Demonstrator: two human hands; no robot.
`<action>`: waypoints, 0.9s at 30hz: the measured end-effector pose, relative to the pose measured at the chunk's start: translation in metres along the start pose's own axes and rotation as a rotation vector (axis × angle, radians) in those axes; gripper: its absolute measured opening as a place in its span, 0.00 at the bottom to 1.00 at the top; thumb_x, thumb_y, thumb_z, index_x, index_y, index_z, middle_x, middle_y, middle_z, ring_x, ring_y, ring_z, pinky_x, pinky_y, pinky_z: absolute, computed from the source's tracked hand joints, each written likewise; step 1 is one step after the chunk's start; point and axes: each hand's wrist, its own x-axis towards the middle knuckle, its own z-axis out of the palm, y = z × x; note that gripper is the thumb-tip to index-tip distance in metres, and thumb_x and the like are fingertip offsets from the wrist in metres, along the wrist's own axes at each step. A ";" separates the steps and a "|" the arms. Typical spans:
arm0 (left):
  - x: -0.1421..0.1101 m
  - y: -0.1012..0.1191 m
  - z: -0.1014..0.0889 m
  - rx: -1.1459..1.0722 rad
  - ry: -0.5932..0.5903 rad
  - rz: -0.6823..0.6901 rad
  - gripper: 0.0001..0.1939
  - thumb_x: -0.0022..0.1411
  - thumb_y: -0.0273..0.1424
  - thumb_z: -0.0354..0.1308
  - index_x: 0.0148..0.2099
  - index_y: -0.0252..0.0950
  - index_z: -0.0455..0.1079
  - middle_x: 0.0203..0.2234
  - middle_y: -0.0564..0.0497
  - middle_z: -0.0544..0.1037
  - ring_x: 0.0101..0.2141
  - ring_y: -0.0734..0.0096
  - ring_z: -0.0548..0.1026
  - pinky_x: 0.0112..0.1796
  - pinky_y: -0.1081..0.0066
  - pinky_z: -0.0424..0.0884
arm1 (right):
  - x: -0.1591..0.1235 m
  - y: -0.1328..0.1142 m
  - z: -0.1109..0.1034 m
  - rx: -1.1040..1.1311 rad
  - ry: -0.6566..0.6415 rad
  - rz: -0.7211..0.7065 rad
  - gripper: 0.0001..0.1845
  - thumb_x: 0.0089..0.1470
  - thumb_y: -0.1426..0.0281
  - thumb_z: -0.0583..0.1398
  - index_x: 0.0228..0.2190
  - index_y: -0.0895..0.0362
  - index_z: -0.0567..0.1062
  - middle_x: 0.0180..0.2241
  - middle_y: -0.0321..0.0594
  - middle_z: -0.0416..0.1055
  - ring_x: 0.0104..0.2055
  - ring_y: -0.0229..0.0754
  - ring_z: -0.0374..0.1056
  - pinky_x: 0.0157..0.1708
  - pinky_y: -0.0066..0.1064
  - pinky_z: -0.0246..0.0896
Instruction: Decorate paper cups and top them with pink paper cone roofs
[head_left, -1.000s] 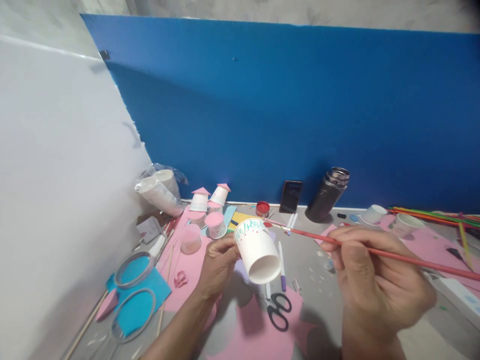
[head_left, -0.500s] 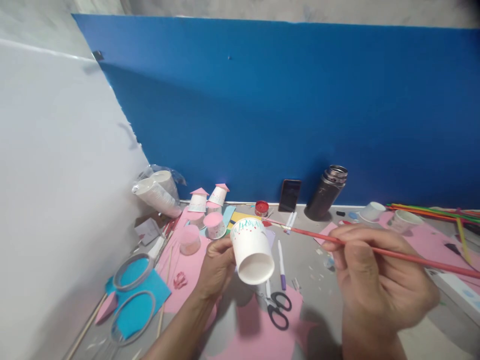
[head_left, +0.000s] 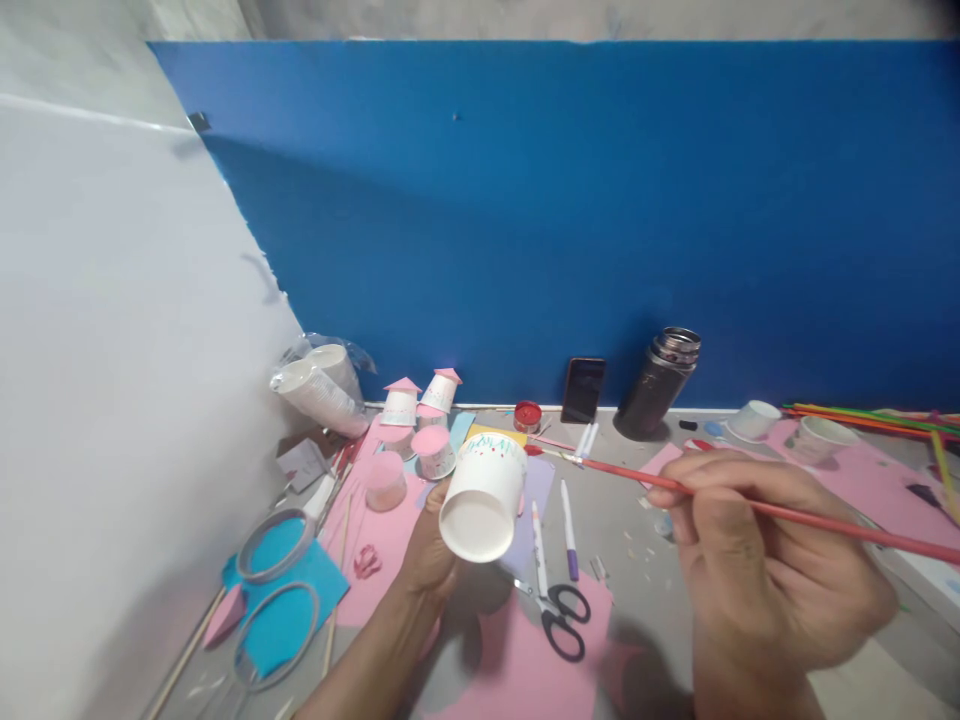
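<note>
My left hand (head_left: 435, 550) is closed on a white paper cup (head_left: 487, 480), its open mouth tilted toward me. Green marks and red dots run round the cup near its far, closed end. Between the thumb and fingers of my right hand (head_left: 765, 550) is a paintbrush (head_left: 630, 472) with a long red handle. Its red-coated tip points left, close beside the cup's upper right edge; whether it touches I cannot tell. Behind the cup stands a small open pot of red paint (head_left: 527, 416).
Black-handled scissors (head_left: 566, 622) and a purple-ended marker (head_left: 569, 530) lie below the cup. Decorated cups with pink tops (head_left: 433, 452) stand at left, near rolls of tape (head_left: 275, 545). A phone (head_left: 583, 390) and a dark flask (head_left: 658, 385) lean by the blue board (head_left: 525, 220).
The cup has shifted slightly left and turned in my left hand, bringing its decorated edge to the brush tip. My right hand has moved slightly right and down.
</note>
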 end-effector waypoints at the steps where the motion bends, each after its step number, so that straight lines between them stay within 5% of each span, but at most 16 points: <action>1: 0.000 -0.002 0.001 -0.043 0.021 -0.017 0.25 0.34 0.39 0.82 0.36 0.38 0.80 0.32 0.48 0.83 0.33 0.64 0.79 0.34 0.68 0.78 | 0.000 0.000 0.000 0.006 -0.008 -0.006 0.08 0.64 0.68 0.65 0.32 0.57 0.78 0.27 0.40 0.76 0.28 0.44 0.74 0.23 0.34 0.68; 7: -0.006 -0.005 0.013 -0.203 -0.087 -0.101 0.24 0.43 0.32 0.79 0.43 0.40 0.76 0.28 0.54 0.78 0.26 0.73 0.72 0.30 0.71 0.73 | 0.003 -0.001 0.005 0.017 -0.064 -0.087 0.07 0.64 0.69 0.64 0.32 0.57 0.79 0.26 0.39 0.76 0.26 0.43 0.73 0.25 0.36 0.70; 12: -0.009 -0.008 0.010 -0.311 -0.155 -0.203 0.24 0.45 0.29 0.79 0.43 0.38 0.73 0.25 0.57 0.73 0.21 0.81 0.61 0.25 0.75 0.64 | 0.001 0.001 0.005 0.011 0.009 -0.039 0.08 0.63 0.68 0.65 0.32 0.57 0.79 0.27 0.40 0.76 0.27 0.44 0.74 0.25 0.37 0.71; 27: -0.020 -0.004 0.017 -0.563 -0.200 -0.363 0.20 0.46 0.24 0.78 0.35 0.35 0.70 0.25 0.58 0.67 0.22 0.82 0.61 0.26 0.76 0.61 | 0.004 0.002 0.007 0.088 -0.064 -0.115 0.06 0.64 0.70 0.64 0.33 0.57 0.79 0.26 0.40 0.76 0.25 0.43 0.72 0.24 0.37 0.70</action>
